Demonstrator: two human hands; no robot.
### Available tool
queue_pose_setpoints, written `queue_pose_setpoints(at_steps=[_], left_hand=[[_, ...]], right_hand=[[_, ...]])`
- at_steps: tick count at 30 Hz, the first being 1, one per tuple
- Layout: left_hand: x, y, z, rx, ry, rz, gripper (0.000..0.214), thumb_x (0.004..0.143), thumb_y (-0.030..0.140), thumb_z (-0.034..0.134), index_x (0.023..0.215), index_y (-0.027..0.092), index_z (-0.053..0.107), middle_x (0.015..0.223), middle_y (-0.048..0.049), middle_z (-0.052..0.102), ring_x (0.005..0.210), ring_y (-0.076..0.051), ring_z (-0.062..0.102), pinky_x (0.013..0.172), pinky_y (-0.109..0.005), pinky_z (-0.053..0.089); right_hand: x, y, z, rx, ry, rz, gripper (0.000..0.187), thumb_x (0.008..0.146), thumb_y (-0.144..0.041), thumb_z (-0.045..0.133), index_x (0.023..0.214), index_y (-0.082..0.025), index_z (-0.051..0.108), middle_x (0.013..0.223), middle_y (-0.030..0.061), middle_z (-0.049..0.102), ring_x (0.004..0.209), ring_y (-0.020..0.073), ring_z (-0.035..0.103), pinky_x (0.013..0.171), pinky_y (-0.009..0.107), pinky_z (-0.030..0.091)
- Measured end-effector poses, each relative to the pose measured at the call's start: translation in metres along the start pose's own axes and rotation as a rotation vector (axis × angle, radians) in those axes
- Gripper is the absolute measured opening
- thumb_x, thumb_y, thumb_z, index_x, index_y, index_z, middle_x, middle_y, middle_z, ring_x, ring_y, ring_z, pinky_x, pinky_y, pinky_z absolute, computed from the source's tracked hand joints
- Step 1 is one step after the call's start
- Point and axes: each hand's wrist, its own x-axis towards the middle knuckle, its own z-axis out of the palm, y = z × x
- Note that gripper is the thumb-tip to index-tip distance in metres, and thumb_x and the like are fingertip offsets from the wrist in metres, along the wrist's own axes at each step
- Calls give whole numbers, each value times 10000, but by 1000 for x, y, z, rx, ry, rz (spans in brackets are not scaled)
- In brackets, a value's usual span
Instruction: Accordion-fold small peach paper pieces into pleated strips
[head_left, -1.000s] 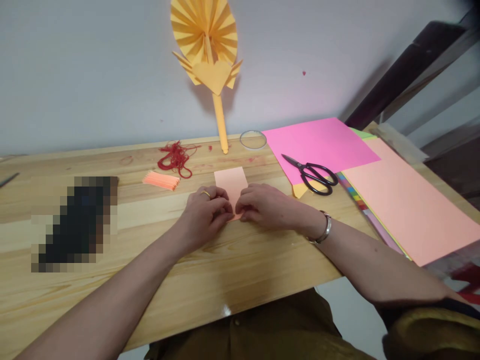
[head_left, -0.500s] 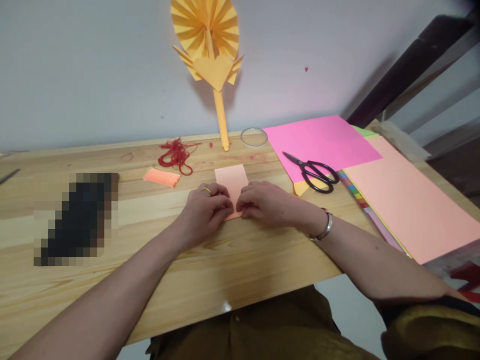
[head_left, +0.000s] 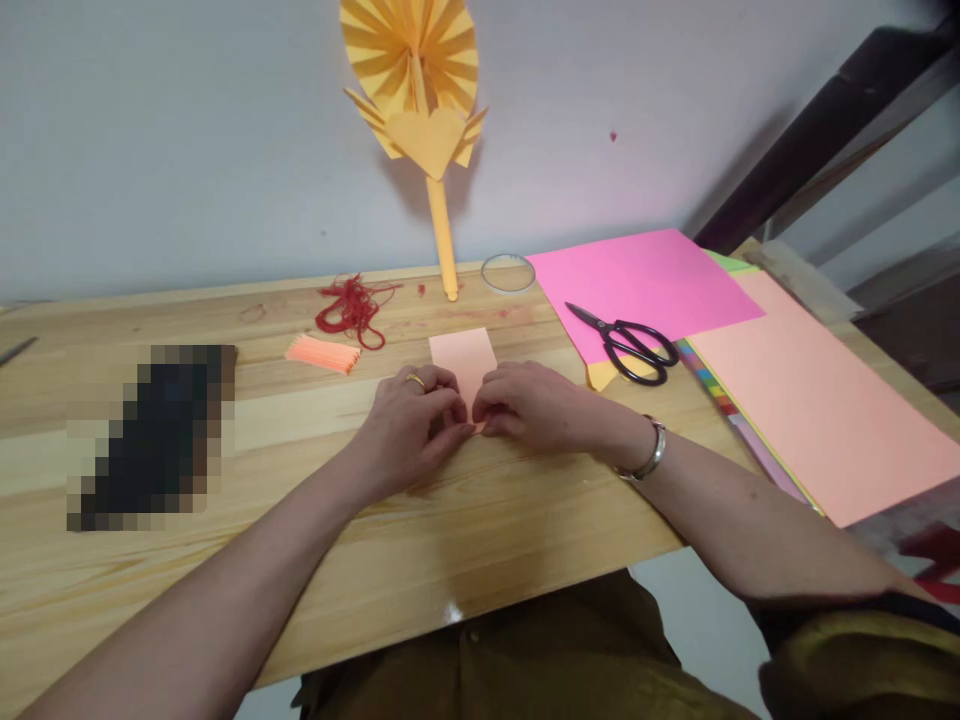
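Note:
A small sheet of peach paper [head_left: 463,352] lies on the wooden table before me, its near end between my hands. My left hand [head_left: 416,415] pinches the near edge at its left part, thumb and fingers pressed together. On the right part of that same edge, my right hand [head_left: 525,405] is closed in a like pinch, the fingertips almost meeting the left ones. My fingers cover much of the near edge, so how far it is folded is hidden. Left of the paper rests a pleated orange paper strip [head_left: 324,353].
Red thread [head_left: 351,308] lies behind the strip. A yellow paper fan [head_left: 431,140] leans on the wall beside a clear ring [head_left: 508,273]. Black scissors [head_left: 634,345] rest on pink paper [head_left: 645,280], near peach sheets [head_left: 817,390]. A blurred dark object [head_left: 161,430] is at left.
My left thumb has moved right, closer to my right fingertips at the paper's near edge. That edge shows less now; the right hand has hardly moved.

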Motion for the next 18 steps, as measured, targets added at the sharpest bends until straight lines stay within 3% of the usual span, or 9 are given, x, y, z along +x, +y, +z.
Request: queue_pose_setpoints(at_steps=[6, 10, 18], left_hand=[[1, 3, -2, 25, -11, -30, 203, 799, 371, 539, 736, 210, 645, 997, -43, 589, 924, -221, 511, 820, -384, 388], [1, 3, -1, 29, -16, -34, 209, 800, 376, 536, 726, 210, 639, 1004, -40, 591, 899, -213, 510, 812, -379, 388], [1, 2, -1, 37, -17, -30, 199, 787, 372, 546, 722, 205, 632, 1003, -47, 584, 889, -216, 508, 816, -392, 386]], right_hand=[[0, -1, -1, 25, -6, 3, 124, 835, -190, 528, 863, -185, 649, 885, 25, 629, 821, 147, 531, 742, 277, 364], [-1, -3, 0, 32, 74, 86, 107, 838, -216, 514, 884, -164, 596, 915, 50, 580, 881, 170, 503, 756, 277, 380], [-4, -10, 5, -167, 97, 123, 162, 828, -264, 526, 933, -142, 510, 1015, 104, 484, 963, 224, 410, 837, 348, 363]])
